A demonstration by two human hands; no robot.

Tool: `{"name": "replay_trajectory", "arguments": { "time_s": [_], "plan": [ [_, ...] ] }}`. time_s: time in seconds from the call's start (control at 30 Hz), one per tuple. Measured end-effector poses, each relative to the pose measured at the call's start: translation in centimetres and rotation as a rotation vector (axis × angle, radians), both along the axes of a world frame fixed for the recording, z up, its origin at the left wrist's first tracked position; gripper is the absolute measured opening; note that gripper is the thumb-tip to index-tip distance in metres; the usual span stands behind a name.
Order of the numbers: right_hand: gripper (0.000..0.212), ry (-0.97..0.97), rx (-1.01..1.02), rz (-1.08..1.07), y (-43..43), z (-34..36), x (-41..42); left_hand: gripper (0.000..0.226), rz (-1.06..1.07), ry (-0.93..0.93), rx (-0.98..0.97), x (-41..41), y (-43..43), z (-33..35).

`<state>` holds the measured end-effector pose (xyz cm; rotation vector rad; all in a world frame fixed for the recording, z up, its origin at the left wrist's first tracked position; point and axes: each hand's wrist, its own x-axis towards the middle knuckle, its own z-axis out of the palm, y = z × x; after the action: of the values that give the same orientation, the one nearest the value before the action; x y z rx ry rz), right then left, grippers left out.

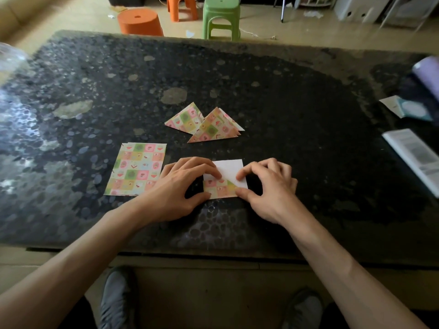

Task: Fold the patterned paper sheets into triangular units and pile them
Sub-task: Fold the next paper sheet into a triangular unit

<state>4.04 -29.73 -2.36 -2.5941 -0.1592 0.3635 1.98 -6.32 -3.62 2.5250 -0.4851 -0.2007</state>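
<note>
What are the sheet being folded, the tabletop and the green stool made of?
Sheet: thin paper, matte, printed one side, white back; folds flat. Tabletop: glossy, pebble-mottled; polished stone or glass, unclear. Green stool: likely moulded plastic; uniform colour, soft sheen.

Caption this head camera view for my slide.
Left hand and right hand fold a patterned sheet on a dark table; flat sheets lie left, folded triangles beyond.

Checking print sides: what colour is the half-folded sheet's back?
The sheet's back is plain white; head view.
</note>
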Motion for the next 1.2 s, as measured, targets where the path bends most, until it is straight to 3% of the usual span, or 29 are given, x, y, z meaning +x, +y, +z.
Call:
{"name": "replay_trajectory", "arguments": {
  "time_s": [0.13, 0.3, 0.5, 0.6, 0.7, 0.83, 1.03, 1.2],
  "plan": [
    [0.039, -0.050, 0.257, -0.122, -1.1, 0.0, 0.3, 0.040, 0.000, -0.034, 0.015, 0.2, -0.2, 0.1],
    [0.043, -0.129, 0.253, -0.075, -0.3, -0.5, -0.2, 0.038, 0.006, -0.119, 0.028, 0.2, 0.1, -0.3],
    [0.037, -0.135, 0.417, -0.085, -0.2, -0.8, -0.1, 0.040, -0.020, -0.135, 0.056, 0.0, 0.0, -0.1],
    [0.046, -0.112, 0.521, -0.073, -0.2, -0.4, -0.1, 0.037, 0.009, -0.197, 0.049, -0.3, -0.4, -0.1],
    [0.033, -0.089, 0.560, -0.076, 0.2, -0.2, -0.1, 0.027, 0.085, -0.319, 0.007, -1.4, -1.6, -0.1],
    [0.020, 0.063, 0.704, -0.131, 1.0, -0.1, -0.9, 0.037, 0.040, -0.418, 0.105, -2.6, -2.6, -0.6],
    [0.021, 0.098, 0.722, -0.139, 0.6, -0.2, -1.5, 0.022, 0.091, -0.509, 0.134, -2.8, -2.3, -0.9],
    [0.030, 0.043, 0.610, -0.029, 0.0, 0.3, -1.3, 0.017, 0.109, -0.495, 0.092, -2.9, -2.4, -0.4]
  ]
}}
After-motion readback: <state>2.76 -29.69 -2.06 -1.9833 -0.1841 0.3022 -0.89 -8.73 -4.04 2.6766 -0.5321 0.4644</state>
